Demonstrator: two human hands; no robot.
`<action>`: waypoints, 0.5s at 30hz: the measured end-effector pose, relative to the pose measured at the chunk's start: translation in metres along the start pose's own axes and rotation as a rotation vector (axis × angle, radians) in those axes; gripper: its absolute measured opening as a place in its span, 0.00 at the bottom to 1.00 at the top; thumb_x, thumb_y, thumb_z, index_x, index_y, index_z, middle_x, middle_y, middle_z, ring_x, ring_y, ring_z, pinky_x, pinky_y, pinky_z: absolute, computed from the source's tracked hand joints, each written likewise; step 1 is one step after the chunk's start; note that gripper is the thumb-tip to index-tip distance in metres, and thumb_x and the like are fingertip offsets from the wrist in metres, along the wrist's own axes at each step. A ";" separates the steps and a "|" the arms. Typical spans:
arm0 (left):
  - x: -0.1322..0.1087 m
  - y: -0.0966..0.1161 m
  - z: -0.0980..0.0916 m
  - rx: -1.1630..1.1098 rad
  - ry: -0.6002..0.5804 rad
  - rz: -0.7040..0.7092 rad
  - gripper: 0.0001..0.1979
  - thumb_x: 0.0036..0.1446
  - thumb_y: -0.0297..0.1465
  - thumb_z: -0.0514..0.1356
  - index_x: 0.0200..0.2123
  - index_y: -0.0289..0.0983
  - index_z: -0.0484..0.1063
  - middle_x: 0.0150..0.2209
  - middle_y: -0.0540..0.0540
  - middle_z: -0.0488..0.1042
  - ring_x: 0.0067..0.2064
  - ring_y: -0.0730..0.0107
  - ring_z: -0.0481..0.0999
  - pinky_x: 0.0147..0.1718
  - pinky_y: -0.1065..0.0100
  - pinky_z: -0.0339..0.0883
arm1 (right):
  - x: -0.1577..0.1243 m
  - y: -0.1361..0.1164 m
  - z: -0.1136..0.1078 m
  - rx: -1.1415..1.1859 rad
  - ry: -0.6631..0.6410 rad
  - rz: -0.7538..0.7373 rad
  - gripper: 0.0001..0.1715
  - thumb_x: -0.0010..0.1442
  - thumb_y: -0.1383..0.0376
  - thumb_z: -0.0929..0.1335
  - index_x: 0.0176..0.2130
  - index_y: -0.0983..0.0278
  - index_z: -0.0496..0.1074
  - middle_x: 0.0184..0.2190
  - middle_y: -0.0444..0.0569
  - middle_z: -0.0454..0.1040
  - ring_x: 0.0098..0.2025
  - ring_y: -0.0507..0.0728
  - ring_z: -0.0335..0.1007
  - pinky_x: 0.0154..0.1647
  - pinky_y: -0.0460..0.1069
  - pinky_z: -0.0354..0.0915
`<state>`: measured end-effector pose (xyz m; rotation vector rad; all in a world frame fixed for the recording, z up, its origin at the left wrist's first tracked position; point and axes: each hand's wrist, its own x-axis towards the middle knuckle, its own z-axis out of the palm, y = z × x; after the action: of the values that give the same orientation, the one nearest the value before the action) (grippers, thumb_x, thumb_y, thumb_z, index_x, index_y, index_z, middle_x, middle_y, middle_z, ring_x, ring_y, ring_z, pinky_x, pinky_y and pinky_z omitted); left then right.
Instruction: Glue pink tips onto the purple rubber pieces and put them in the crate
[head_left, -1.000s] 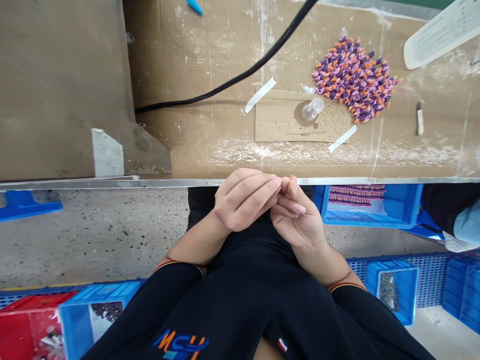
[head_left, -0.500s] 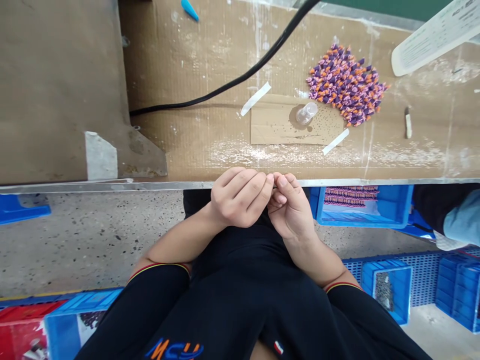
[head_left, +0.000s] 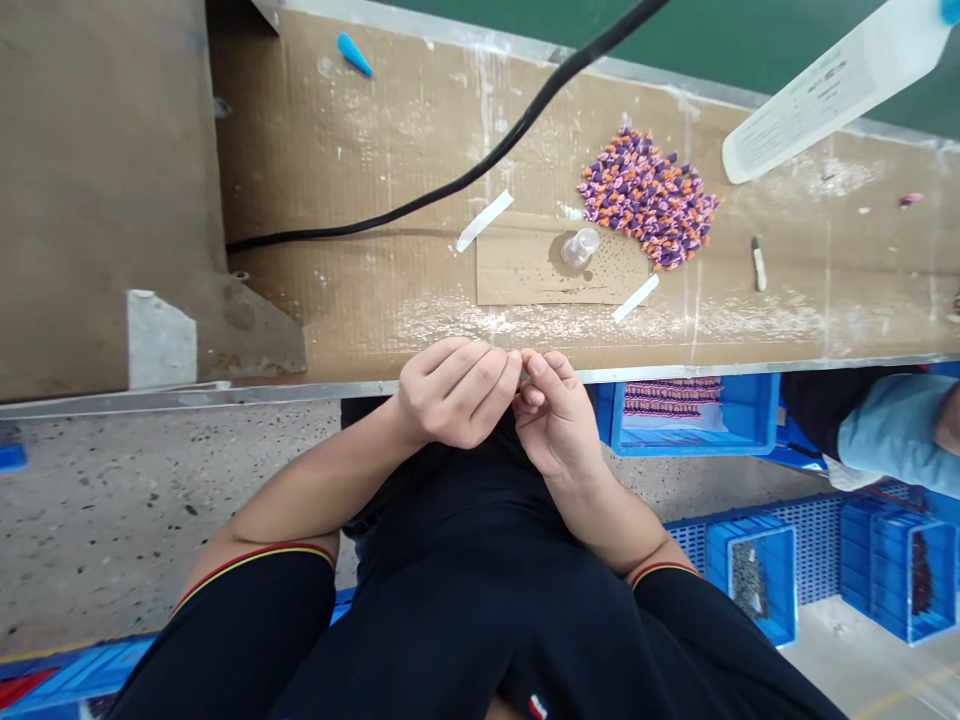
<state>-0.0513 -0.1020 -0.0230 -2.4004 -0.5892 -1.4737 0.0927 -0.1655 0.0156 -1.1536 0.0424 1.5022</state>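
Fingers of L hand (head_left: 454, 395) curled & pressed together, tips meeting R hand (head_left: 555, 420) at the bench edge. R thumb & index pinch, w/ L fingertips, a tiny pale bit (head_left: 522, 381); mostly hidden btwn tips, too small for me to ID from here. Other R fingers folded in. Both hands just off the metal edge strip (head_left: 225, 392) of the bench, over the person's dark clothes, forearms bare, black sleeves (head_left: 255, 600) w/ striped cuffs.

On the bench: corrugated cardboard top (head_left: 337, 150), scuffed & white-smeared. Smaller cardboard pad (head_left: 525, 270), speckled w/ dark dots, held by strips of pale tape (head_left: 484, 220). Clear plastic bottle (head_left: 580, 247) stands on pad, dark stain round its base. Just beside pad, heap of small cone-shaped pieces (head_left: 649, 197), purple, orange & pink, glossy. Black cable (head_left: 420, 205) runs across top; lone blue cone (head_left: 354, 54) lies far side.

Below, blue plastic crate (head_left: 694, 445) holds rows of striped strips (head_left: 671, 398). Co-worker's pale blue sleeve (head_left: 885, 435) at R of view, well apart.
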 end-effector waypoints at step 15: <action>-0.020 -0.029 -0.032 0.064 -0.249 -0.366 0.09 0.72 0.28 0.62 0.35 0.40 0.76 0.31 0.47 0.79 0.29 0.69 0.75 0.26 0.66 0.63 | 0.132 -0.152 0.011 -1.269 -0.112 -1.072 0.20 0.75 0.43 0.70 0.53 0.52 0.79 0.46 0.52 0.85 0.47 0.61 0.83 0.44 0.56 0.78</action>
<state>-0.0983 -0.0935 -0.0258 -2.5411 -1.1667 -1.2595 0.2253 -0.0132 0.0187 -1.5988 -1.5401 0.4756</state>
